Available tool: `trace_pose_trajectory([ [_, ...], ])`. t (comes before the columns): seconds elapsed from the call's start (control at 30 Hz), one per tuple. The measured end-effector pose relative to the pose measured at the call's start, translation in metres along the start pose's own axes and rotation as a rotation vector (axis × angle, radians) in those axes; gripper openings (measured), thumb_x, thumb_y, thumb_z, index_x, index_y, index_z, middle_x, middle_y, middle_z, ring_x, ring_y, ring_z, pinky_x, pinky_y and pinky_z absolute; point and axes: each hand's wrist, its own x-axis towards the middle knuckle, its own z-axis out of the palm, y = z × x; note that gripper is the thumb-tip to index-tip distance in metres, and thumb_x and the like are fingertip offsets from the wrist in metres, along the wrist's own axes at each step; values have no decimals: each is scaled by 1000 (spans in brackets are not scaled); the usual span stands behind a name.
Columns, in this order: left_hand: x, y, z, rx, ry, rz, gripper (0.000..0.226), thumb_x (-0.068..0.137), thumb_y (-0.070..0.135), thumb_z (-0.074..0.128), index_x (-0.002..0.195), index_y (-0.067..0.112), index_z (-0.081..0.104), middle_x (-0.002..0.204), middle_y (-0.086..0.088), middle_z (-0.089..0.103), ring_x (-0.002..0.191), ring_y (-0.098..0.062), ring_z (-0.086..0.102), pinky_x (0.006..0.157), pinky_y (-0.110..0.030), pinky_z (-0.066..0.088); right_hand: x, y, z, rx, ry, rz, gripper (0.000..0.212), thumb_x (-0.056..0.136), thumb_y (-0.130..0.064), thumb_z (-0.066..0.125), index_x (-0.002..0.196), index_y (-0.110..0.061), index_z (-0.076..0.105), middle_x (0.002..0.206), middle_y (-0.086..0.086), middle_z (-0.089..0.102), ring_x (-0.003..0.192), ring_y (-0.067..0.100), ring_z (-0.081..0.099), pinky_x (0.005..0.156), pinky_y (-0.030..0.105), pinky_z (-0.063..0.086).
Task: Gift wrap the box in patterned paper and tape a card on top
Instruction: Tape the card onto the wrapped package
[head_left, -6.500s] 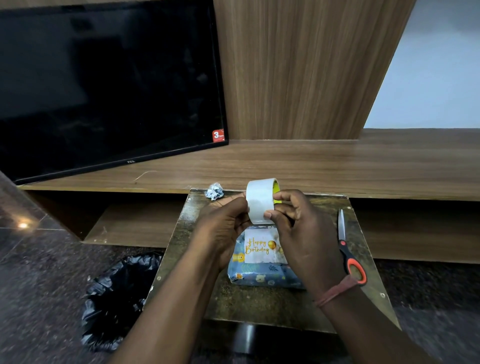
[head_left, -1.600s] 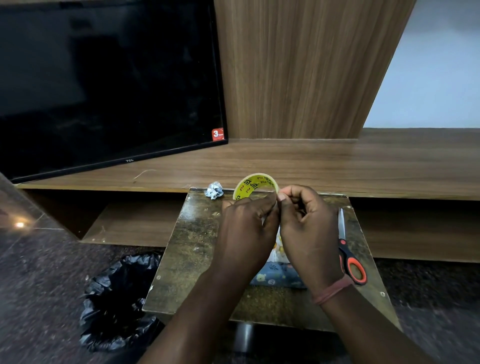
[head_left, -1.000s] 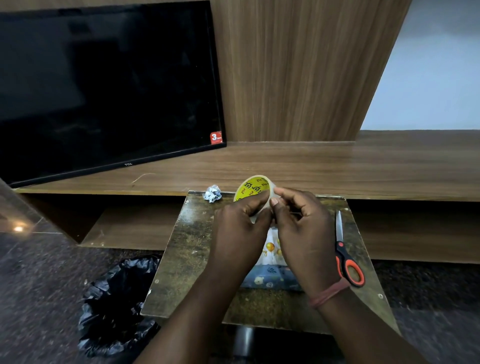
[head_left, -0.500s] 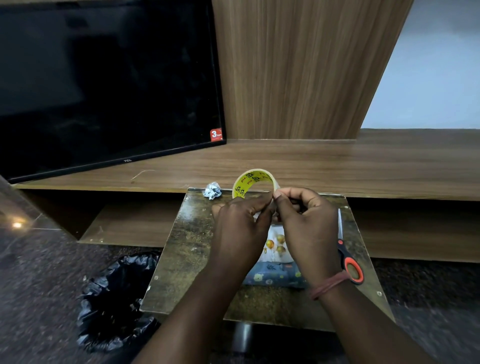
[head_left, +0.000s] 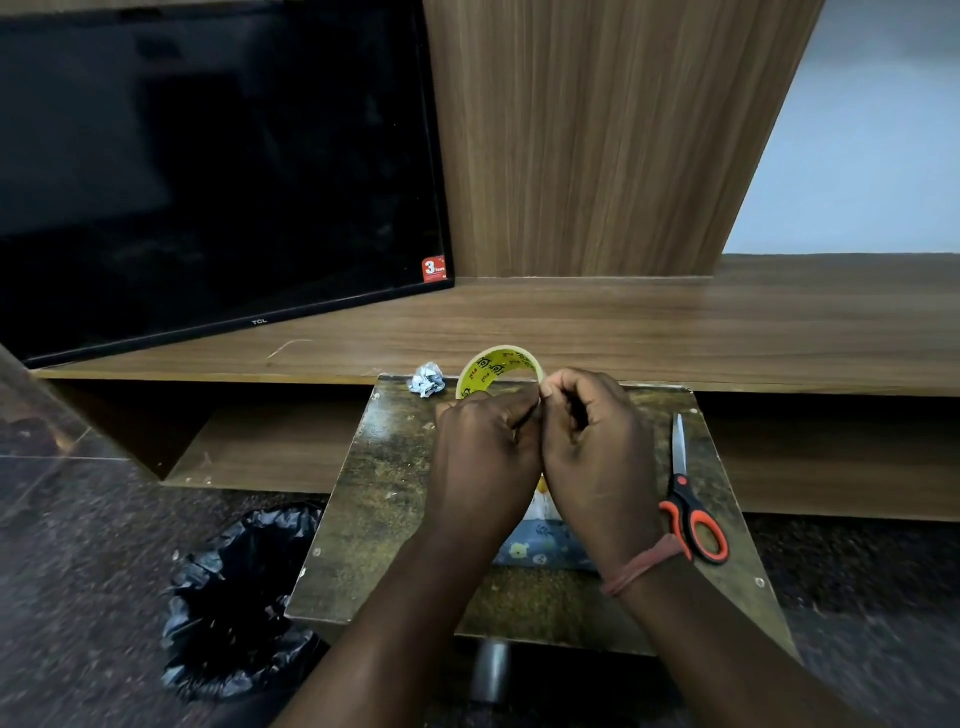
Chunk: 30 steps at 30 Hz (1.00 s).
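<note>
Box: the wrapped box (head_left: 545, 545) lies on the small surface (head_left: 384, 499), mostly hidden under both hands; only its blue patterned near side shows.
Card: a pale sliver (head_left: 540, 499) shows between the wrists, on top of the box.
Tape roll: the tape roll (head_left: 496, 366) is held upright above the box, its yellow printed core facing the camera.
Left hand: the left hand (head_left: 483, 457) has its fingers curled round the roll.
Right hand: the right hand (head_left: 597, 457) pinches at the roll's rim, probably picking for the loose end.
Step advice: steady the roll, lift the end cleanly, pull a short strip.
Scissors: the scissors (head_left: 688, 499) lie just right of the hands, ready for cutting.
Scrap: a crumpled paper ball (head_left: 427, 379) sits at the far edge.
</note>
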Motion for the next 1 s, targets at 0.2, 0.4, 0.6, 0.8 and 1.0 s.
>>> trace_pose_trajectory([
  [0.2, 4, 12, -9, -142, 31, -71, 27, 91, 9, 64, 106, 29, 76, 80, 3, 77, 78, -16, 73, 77, -35, 58, -2, -7, -2, -30, -53, -69, 13, 91, 3, 59, 87, -8, 64, 89, 2, 60, 78, 11, 52, 72, 12, 39],
  [0.4, 11, 28, -9, -411, 19, -321, 37, 92, 6, 72, 126, 20, 73, 118, 7, 76, 108, 1, 69, 97, -29, 57, 7, -5, -11, 177, 0, 149, 6, 95, -15, 60, 93, -19, 64, 86, -7, 67, 80, 11, 66, 73, 43, 56],
  [0.6, 12, 37, -10, -431, 11, -325, 62, 92, -2, 68, 79, 58, 68, 82, 35, 71, 88, 14, 68, 78, -9, 51, 15, -11, -19, 136, -35, 164, 27, 93, -12, 69, 120, -16, 71, 95, -6, 65, 84, 6, 63, 77, 28, 55],
  [0.8, 10, 37, 1, -331, 40, -292, 35, 93, 15, 71, 112, 44, 75, 103, 39, 69, 110, 15, 62, 107, -34, 49, 21, -10, -28, 119, 12, 92, 16, 91, -9, 71, 104, -15, 78, 92, -8, 70, 85, 5, 67, 79, 32, 56],
  [1.0, 7, 37, 5, -222, 56, -266, 34, 91, 24, 69, 122, 37, 74, 123, 25, 69, 120, 4, 62, 109, -46, 47, 23, -9, -35, 153, 6, 100, 12, 89, -5, 72, 88, -15, 78, 78, -11, 68, 75, 6, 66, 71, 25, 53],
])
